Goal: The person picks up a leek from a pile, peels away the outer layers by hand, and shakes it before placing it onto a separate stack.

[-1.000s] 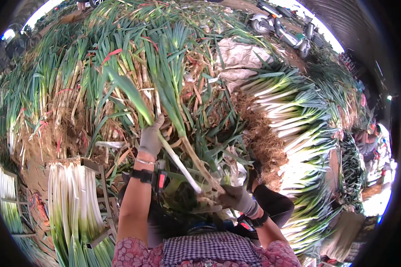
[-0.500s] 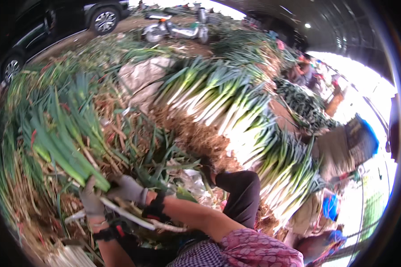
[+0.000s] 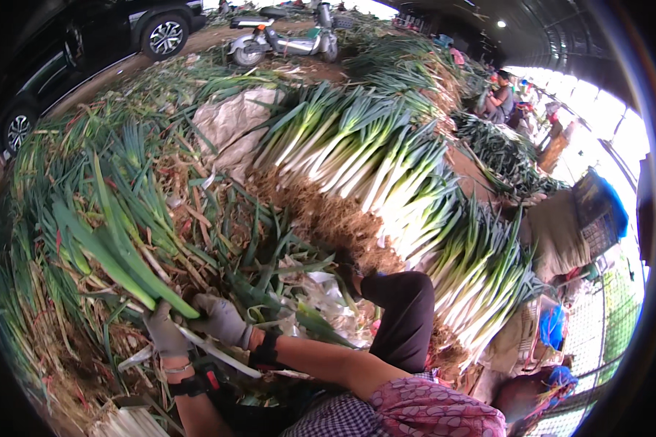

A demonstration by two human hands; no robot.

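My left hand (image 3: 169,332), in a grey glove, is closed round a long green onion (image 3: 127,266) at the left. Its broad green leaves stretch up and away, and its white stem slants down to the right below my hands. My right hand (image 3: 223,320), also gloved, is closed against the same green onion, close beside the left; its fingertips are partly hidden. A bundle of white stems (image 3: 127,421) lies near the lower edge. Loose leaves and peelings (image 3: 270,288) are heaped just beyond my hands.
A long row of green onions (image 3: 386,175) with roots toward me runs across the middle. More unsorted green onions (image 3: 40,291) pile up at the left. A pale sack (image 3: 233,127), a scooter (image 3: 288,44) and a black car (image 3: 95,44) stand farther off. A person (image 3: 498,100) sits at far right.
The view has shifted slightly. Both hands, still together on the green onion, appear a little farther right and lower, and the right hand's fingers look more curled.
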